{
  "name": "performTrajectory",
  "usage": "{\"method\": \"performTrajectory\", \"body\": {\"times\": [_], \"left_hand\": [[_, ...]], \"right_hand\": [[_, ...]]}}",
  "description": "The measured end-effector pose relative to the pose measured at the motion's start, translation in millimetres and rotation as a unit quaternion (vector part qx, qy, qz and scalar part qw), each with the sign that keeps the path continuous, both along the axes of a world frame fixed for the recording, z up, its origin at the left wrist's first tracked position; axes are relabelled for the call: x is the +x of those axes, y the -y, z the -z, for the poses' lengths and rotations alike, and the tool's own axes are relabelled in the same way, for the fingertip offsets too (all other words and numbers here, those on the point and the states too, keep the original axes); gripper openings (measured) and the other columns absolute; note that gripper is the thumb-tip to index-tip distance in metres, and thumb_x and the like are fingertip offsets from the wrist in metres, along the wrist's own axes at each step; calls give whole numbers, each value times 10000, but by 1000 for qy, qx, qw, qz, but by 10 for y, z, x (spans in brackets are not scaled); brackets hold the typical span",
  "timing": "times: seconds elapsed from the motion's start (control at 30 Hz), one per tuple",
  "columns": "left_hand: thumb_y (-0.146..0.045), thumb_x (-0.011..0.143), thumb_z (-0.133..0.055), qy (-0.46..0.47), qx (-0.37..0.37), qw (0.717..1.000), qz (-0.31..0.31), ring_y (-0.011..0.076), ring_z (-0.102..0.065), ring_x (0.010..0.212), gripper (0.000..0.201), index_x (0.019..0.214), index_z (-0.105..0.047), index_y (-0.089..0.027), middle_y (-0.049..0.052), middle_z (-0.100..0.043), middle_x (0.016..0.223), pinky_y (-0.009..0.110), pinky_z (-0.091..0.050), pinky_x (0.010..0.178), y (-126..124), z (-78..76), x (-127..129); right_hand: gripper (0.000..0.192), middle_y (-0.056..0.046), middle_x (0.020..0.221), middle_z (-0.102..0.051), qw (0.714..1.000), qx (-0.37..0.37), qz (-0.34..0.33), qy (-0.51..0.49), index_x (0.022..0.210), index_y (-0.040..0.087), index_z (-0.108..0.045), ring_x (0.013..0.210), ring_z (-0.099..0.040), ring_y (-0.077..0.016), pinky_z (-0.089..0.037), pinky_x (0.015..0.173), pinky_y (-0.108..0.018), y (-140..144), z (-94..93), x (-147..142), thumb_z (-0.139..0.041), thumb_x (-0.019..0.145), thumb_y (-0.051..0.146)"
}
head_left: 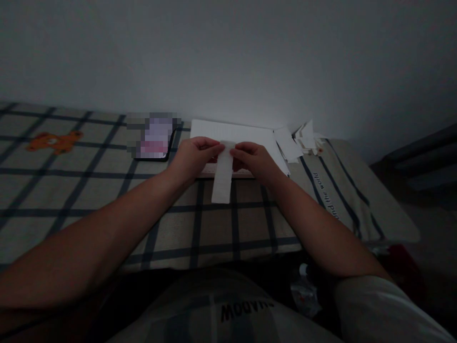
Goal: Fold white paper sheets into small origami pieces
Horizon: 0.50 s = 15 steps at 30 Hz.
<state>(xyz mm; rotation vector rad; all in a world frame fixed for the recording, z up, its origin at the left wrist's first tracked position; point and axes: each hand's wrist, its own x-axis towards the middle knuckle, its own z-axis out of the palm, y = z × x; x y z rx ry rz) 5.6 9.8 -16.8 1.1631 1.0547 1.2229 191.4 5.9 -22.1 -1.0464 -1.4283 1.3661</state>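
Between my hands hangs a long white paper strip (223, 181), its lower end over the near edge of the papers. My left hand (196, 155) pinches the strip's upper left edge between thumb and fingers. On the opposite edge, my right hand (253, 159) grips it the same way. Beneath both hands lie white paper sheets (232, 129), with a pinkish edge showing along the near side. The fingertips partly cover the top of the strip.
Small cut paper pieces (306, 140) are heaped right of the sheets. A phone (155, 138) lies to the left, its screen blurred out. An orange bear-shaped item (55, 142) rests farther left on the checked cloth (107, 190). A pale wall (228, 57) rises behind.
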Motion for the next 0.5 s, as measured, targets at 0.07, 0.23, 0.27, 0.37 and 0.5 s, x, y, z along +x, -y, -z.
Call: {"method": "performTrajectory", "body": {"times": [0.07,0.23,0.27,0.37,0.5], "left_hand": [[-281,674,-870,-4,15,1000,-2,132,-649,667,207,747,-718,-161,11,-705,718,304,-568,720,20,-9,8],[-260,681,-864,-5,12,1000,2,148,-676,714,200,773,-721,-154,22,-719,764,330,-592,765,36,-14,19],[-256,681,-862,-7,10,1000,3,152,-681,725,202,786,-722,-154,25,-723,774,333,-594,769,32,-12,17],[-266,677,-870,-7,17,1000,11,159,-689,729,223,804,-724,-154,31,-730,781,336,-597,763,18,-8,6],[-265,683,-869,-11,20,1000,18,158,-696,733,221,813,-730,-154,31,-740,786,338,-599,780,31,-23,3]], "right_hand": [[279,8,718,-687,1000,12,10,0,874,186,-673,636,-649,-123,-585,670,-309,-3,3,5,-775,778,428],[258,18,695,-664,999,51,12,0,807,193,-652,632,-644,-120,-574,659,-307,-17,23,34,-774,792,420],[256,18,697,-665,999,52,11,-1,806,194,-651,633,-644,-120,-574,659,-307,-20,28,37,-775,792,417],[263,12,718,-672,999,32,12,-2,826,194,-654,645,-648,-124,-580,671,-316,-22,30,34,-776,788,424],[301,8,728,-676,999,31,25,-1,866,197,-655,652,-648,-127,-584,676,-321,-6,8,16,-756,798,472]]}}
